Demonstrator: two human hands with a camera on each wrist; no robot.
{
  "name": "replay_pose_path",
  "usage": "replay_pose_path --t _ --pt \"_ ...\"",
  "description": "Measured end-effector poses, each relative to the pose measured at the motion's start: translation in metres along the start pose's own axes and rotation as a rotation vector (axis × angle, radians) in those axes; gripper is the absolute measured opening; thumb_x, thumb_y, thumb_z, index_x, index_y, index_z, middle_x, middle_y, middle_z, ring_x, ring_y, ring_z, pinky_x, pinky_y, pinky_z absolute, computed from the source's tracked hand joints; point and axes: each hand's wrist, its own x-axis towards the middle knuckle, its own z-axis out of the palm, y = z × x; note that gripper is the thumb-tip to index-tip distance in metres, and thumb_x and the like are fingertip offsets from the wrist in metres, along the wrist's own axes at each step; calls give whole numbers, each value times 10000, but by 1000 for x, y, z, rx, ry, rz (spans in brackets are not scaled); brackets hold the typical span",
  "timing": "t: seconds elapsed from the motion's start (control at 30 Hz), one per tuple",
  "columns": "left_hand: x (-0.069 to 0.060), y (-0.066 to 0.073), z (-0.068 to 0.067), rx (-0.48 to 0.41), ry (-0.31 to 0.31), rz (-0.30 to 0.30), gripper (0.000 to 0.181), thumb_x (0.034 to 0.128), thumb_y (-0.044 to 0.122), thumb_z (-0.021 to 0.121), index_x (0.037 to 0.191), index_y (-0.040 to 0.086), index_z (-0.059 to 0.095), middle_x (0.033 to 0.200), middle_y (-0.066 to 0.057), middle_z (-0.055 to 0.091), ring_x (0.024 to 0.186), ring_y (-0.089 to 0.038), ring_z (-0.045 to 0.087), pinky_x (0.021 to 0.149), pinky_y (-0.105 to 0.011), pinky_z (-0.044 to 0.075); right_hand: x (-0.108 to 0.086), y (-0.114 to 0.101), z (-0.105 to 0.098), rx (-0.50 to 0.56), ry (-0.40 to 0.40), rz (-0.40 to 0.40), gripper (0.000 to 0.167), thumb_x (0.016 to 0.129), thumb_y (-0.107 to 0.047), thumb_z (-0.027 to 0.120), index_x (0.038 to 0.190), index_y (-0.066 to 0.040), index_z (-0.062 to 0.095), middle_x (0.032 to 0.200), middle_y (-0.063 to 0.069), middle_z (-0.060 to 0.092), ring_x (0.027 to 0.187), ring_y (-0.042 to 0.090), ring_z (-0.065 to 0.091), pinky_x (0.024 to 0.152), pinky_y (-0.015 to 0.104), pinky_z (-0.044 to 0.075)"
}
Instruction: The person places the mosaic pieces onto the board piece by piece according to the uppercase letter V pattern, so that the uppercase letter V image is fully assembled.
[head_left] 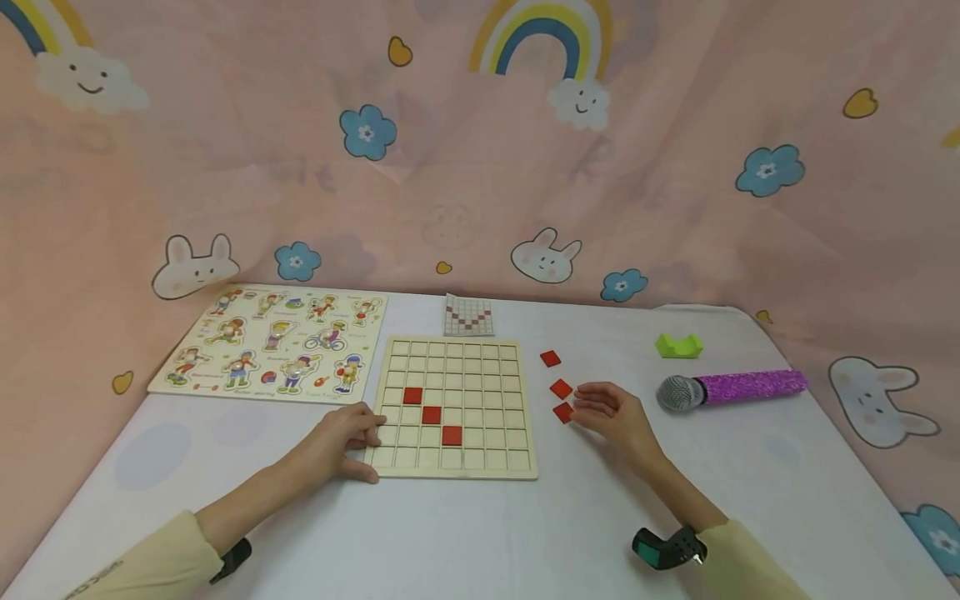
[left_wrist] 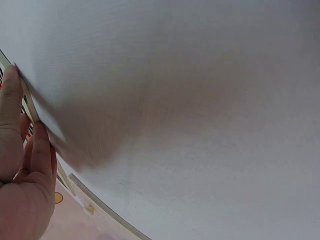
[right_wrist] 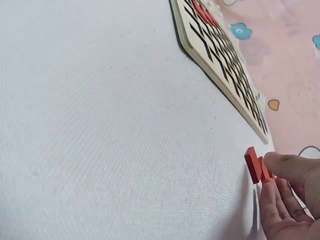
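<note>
A square wooden grid board (head_left: 491,468) lies on the table, with several empty squares and three red tiles (head_left: 431,415) set in a diagonal line. My left hand (head_left: 341,442) holds the board at its near left corner, bent fingers on the left edge and thumb by the corner. To the right of the board three loose red tiles (head_left: 551,358) lie in a column. My right hand (head_left: 617,419) is at the lower two, fingers and thumb spread apart at their right corners. In the right wrist view a red tile (right_wrist: 252,165) shows just beside the thumb.
A small pattern card (head_left: 468,317) stands behind the board. Left of it lies a picture puzzle board (head_left: 255,335). A purple microphone (head_left: 750,387) and a green holder (head_left: 678,346) are at the right. A patterned pink cloth (head_left: 442,183) hangs behind the white table (head_left: 450,542).
</note>
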Motion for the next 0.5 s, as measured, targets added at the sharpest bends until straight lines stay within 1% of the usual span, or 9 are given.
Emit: replay_pose_path --t 0.2,0.3,0.4,0.5 --pt "-1 -1 0 -28 0 -5 344 590 175 899 732 127 589 1037 -84 617 1044 -327 589 864 -340 538 -2 2 1 -22 -31 17 443 868 -16 683 1263 62 499 1212 251 591 1126 347 586 864 188 515" --pt "-1 -1 0 -44 2 -3 348 587 163 900 731 123 586 1056 -96 617 1060 -339 582 858 -319 539 -3 3 2 -26 -49 44 441 868 -27 686 1261 56 504 1210 242 597 1091 320 615 863 222 524" --pt "-1 -1 0 -44 3 2 349 587 161 900 731 121 586 1061 -101 618 1060 -343 580 851 -307 540 -3 5 2 -37 -68 64 434 868 -34 689 1258 41 517 1208 228 606 1051 287 643 862 229 524" --pt "-1 -1 0 -40 7 11 352 586 164 901 728 118 582 1052 -104 619 1056 -348 582 843 -304 543 -3 6 0 -38 -77 55 426 862 -20 691 1250 36 526 1207 223 607 1027 281 652 857 224 527"
